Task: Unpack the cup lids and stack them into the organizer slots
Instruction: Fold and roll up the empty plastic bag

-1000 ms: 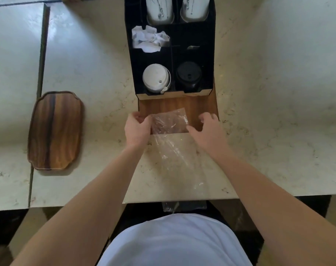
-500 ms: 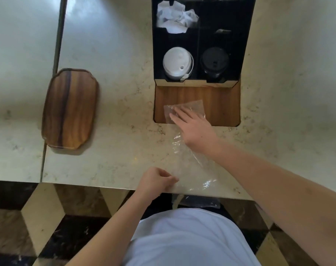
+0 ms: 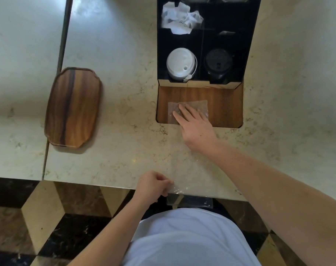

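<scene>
A long clear plastic bag (image 3: 184, 156) lies flat on the marble counter, from the wooden inset to the counter's near edge. My right hand (image 3: 195, 124) rests flat on its far end, fingers spread. My left hand (image 3: 152, 186) pinches the bag's near end at the counter edge. The black organizer (image 3: 248, 45) stands behind the inset. Its front left slot holds a stack of white lids (image 3: 181, 63), its front right slot a stack of black lids (image 3: 218, 63).
Crumpled white paper (image 3: 180, 18) fills a rear left slot of the organizer. A wooden tray (image 3: 73, 107) lies on the counter to the left. The wooden inset (image 3: 226, 106) is sunk in the counter. Checkered floor shows below the counter edge.
My left hand left the bag's far end and came back to the counter edge, where it took hold of the near end. My right hand shifted onto the far end and flattened.
</scene>
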